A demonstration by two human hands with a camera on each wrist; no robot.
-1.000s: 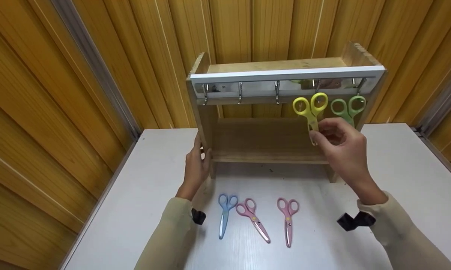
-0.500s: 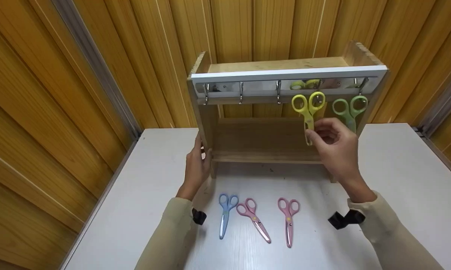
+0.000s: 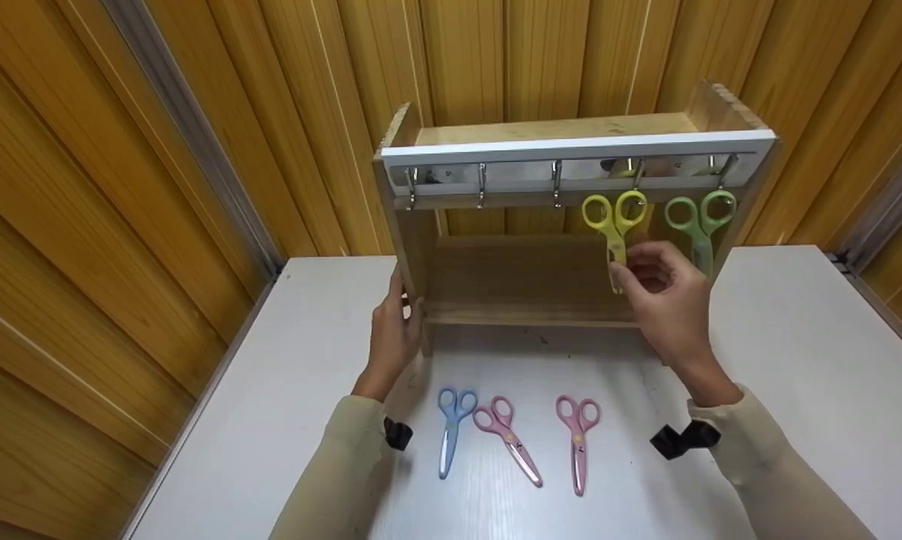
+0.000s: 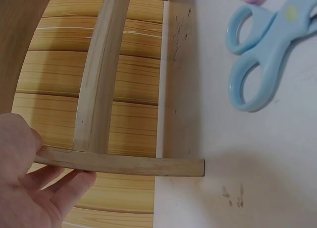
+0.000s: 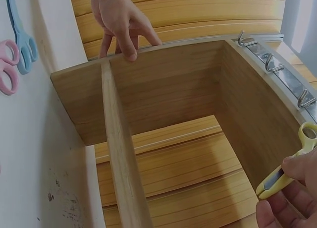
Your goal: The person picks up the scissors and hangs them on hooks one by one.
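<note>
My right hand point(image 3: 672, 300) pinches yellow scissors point(image 3: 614, 217) by the blade end, handles up. Their right finger loop overlaps the lower end of a metal hook point(image 3: 637, 176) in the head view. Beside them, green scissors point(image 3: 699, 221) hang from the rightmost hook point(image 3: 725, 174). My left hand point(image 3: 393, 334) grips the left side panel of the wooden shelf point(image 3: 526, 319); in the right wrist view its thumb and fingers straddle the panel's edge. Blue scissors point(image 3: 451, 427) and two pairs of pink scissors, one slanted point(image 3: 507, 439) and one nearly straight point(image 3: 577, 439), lie on the table.
A hook rail point(image 3: 518, 172) runs along the shelf's upper front, with three bare hooks left of the yellow scissors. The white table point(image 3: 308, 450) is bordered by wood-look panel walls point(image 3: 466, 60) at the back and sides.
My right hand has shifted left with the yellow scissors, whose loops rose a little and then dropped slightly at the hook. My left hand has stayed on the side panel.
</note>
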